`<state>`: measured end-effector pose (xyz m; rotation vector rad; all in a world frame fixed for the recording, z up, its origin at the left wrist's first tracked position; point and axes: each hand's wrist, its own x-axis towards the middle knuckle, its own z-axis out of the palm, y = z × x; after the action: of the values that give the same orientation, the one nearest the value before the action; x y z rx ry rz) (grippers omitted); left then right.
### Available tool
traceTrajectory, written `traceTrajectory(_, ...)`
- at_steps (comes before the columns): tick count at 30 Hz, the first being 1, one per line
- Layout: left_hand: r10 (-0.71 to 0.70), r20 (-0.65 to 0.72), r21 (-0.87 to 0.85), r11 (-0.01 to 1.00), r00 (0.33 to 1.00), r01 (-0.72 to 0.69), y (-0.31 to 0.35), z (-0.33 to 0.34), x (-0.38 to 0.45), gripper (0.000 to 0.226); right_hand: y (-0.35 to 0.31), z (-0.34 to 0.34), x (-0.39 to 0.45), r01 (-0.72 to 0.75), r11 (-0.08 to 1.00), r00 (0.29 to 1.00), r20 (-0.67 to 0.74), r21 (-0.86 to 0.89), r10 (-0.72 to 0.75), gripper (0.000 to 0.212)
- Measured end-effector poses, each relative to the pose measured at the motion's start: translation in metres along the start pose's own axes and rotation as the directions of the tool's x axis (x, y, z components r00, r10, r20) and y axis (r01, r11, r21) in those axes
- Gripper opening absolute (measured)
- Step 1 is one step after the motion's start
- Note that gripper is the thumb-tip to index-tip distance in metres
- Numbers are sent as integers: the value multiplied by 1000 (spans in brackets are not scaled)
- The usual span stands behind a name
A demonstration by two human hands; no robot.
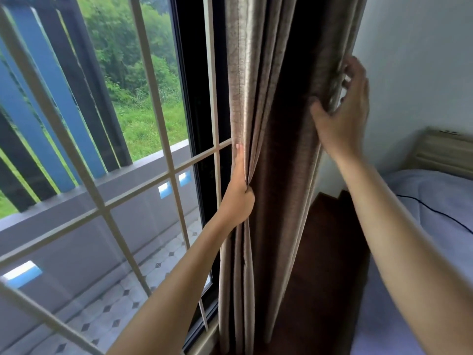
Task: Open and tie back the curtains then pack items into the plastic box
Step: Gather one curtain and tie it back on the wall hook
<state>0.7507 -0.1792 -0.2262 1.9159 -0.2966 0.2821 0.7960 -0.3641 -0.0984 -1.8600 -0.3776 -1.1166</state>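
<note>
Hands: left hand (236, 198) pinches the curtain (271, 139)'s window-side edge; right hand (340, 111) clutches its wall-side folds, higher up.
Curtain: gathered into a column beside the window grille (158, 98).
Advice: compress folds evenly before tying.
Box: unseen.

A black cable (432, 210) lies across the bed (435, 196).
</note>
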Motion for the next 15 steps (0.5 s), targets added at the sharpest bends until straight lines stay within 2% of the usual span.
traceTrajectory(2,-3,6,-10,1000,1000,3,0,-1,1,92,11,10,4,-122,990,990,78,69,117,70)
traceTrajectory(4,4,1,-11,1000,1000,-4,-2,-3,1,92,22,21,-9,-175,982,979,114,67,167,61)
traceTrajectory(7,18,1,5,1000,1000,-18,-4,-7,2,92,37,40,-51,-144,988,980,130,-63,151,44)
traceTrajectory(10,18,-14,3,1000,1000,-18,-5,-9,4,87,40,53,-98,-104,982,969,207,-159,137,49)
traceTrajectory(15,11,-23,10,1000,1000,-10,-1,-7,2,86,47,61,-154,-83,983,957,263,-162,124,35)
